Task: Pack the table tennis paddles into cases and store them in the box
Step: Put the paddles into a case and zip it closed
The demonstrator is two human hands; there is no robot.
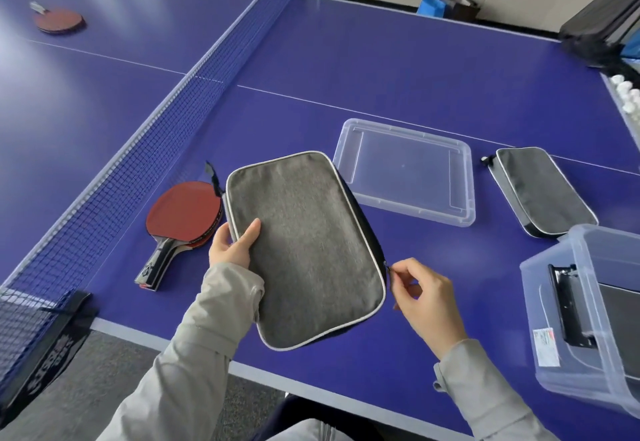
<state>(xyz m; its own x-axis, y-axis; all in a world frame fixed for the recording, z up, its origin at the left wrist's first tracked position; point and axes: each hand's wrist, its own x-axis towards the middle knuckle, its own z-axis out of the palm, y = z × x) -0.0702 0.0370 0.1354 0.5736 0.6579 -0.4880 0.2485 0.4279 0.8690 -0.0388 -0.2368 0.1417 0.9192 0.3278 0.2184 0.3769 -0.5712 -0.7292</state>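
The grey case is hanging above the bench, long axis slanting away, our left grip clasping its left edge while our right grip is pinching the zipper pull at its right edge.

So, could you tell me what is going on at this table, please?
A person is packing paddles. The left hand holds a grey case while the right hand pinches its zipper pull. Red paddles lie beside it by the net, unpacked. Another case lies near the clear box.
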